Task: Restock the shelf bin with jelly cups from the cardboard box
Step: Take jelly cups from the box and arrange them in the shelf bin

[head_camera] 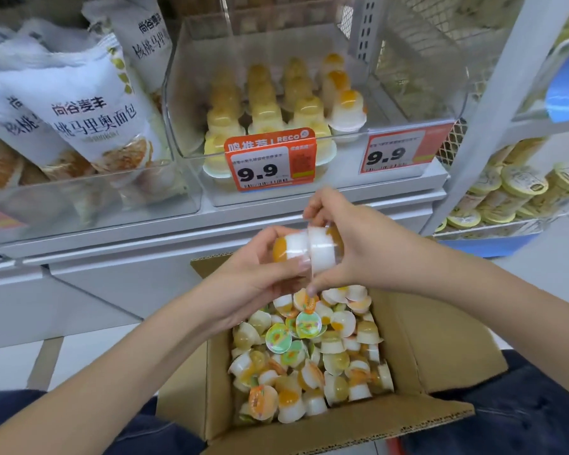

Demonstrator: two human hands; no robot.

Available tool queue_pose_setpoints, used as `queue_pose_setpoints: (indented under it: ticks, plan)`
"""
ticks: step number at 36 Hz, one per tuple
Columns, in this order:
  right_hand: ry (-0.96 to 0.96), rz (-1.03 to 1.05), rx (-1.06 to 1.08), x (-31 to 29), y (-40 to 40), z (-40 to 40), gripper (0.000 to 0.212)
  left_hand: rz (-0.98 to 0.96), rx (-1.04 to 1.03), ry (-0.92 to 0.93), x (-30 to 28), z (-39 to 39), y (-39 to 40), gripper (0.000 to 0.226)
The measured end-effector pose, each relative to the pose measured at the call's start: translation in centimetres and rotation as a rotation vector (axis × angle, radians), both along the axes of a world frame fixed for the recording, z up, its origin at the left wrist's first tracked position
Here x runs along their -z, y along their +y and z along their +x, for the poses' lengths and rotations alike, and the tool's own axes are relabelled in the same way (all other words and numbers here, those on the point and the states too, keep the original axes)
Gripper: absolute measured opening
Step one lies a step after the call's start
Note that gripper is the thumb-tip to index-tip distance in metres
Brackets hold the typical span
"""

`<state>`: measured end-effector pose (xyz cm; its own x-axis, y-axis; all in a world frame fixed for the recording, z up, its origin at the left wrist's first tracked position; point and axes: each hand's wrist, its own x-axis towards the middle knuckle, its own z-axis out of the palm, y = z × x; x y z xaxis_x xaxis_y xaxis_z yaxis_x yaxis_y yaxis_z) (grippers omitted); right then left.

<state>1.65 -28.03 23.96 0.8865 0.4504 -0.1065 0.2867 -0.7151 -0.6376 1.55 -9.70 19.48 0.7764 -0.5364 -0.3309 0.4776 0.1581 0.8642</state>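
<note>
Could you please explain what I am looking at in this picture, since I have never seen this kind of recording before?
There is no machine here. The one picture comes from a camera worn on a person's head, looking forward and down at their two bare hands. The left hand and the right hand together hold two small white jelly cups with orange tops, pressed against each other. Below them sits an open brown cardboard box full of loose jelly cups. Ahead, on a white shelf, stands a clear plastic bin with rows of similar cups and an orange price tag reading 9.9. White bread bags fill the bin to its left.
</note>
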Motion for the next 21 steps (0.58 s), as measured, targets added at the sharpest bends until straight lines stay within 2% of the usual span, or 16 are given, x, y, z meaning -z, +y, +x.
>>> queue_pose_setpoints:
  ticks: [2,6,10,13,16,21]
  plan:
    - [-0.015,0.027,0.038,-0.3,0.0,0.4,0.077,-0.029,0.009,0.008,-0.1,0.4,-0.2,0.038]
    - [-0.012,0.037,0.040,0.1,0.4,1.4,0.068,-0.187,0.008,0.146,0.1,0.9,0.2,0.066]
    - [0.005,0.052,-0.001,1.0,1.2,2.1,0.063,-0.290,-0.023,0.240,0.1,1.1,0.8,0.063]
    - [0.005,0.072,-0.012,1.6,1.6,2.3,0.061,-0.288,-0.031,0.238,-0.1,1.0,0.9,0.064]
    - [-0.005,0.123,0.007,1.6,1.7,2.2,0.061,-0.252,-0.061,0.203,-0.1,1.0,0.9,0.054]
    - [-0.060,0.257,0.021,1.5,1.3,1.6,0.061,-0.258,-0.050,0.213,-0.3,1.0,0.9,0.059]
